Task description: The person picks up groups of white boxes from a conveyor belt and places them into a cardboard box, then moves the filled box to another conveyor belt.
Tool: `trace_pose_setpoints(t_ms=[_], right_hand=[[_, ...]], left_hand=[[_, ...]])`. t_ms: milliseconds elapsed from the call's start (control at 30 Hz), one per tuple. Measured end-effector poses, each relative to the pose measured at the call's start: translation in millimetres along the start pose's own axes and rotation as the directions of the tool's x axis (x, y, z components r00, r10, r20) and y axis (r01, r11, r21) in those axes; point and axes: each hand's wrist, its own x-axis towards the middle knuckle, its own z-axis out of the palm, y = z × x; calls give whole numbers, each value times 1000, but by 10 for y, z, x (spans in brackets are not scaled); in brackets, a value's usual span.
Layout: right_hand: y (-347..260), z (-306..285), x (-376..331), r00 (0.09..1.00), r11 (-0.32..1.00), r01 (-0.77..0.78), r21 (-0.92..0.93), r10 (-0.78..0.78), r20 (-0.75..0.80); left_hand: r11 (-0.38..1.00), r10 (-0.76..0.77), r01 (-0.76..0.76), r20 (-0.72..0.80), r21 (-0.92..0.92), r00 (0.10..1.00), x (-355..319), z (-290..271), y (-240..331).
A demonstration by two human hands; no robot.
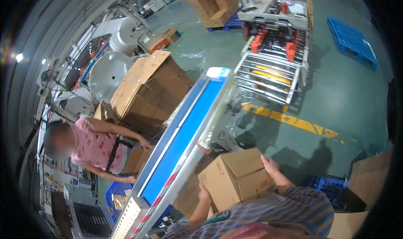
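I hold a closed brown cardboard box (235,176) in front of my chest with both hands. My left hand (204,196) grips its near left side, low down, with the fingers partly hidden behind the box. On the far right edge, my right hand (270,165) lies with its fingers over the top corner. My striped sleeves (289,205) fill the lower edge. The box hangs just right of a long conveyor with a blue belt (184,134), and more cardboard (189,197) sits below it.
A person in a pink top (98,149) works at the belt's far side beside a large open carton (147,92). A roller machine (273,71) stands past the belt's end. A yellow floor line (294,121), blue pallet (350,40), blue crate (327,184) and cartons (371,182) lie right.
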Motion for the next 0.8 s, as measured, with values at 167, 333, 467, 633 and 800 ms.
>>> trace_pose_setpoints(t_ms=[167,333,467,633,800], right_hand=[[-474,-1554,460,969,990,-10,-138,-24,-246],[-974,-2702,993,905,975,20,-223,-112,-411],[-1207,-3319,1422,876,986,42,-160,-113,-469],[-1693,-4139,2340,719,958,76,-275,-244,-651],[-3200,-4488,3191,669,804,383,-456,-581,-463]], left_hand=[[995,7,21,286,-96,958,-329,1665,98],[991,-36,91,466,-98,884,-724,3108,357],[993,-20,82,579,-81,815,-495,4058,662],[891,80,298,766,-342,638,-516,5409,1492],[910,100,219,698,-352,709,-476,6323,2073]])
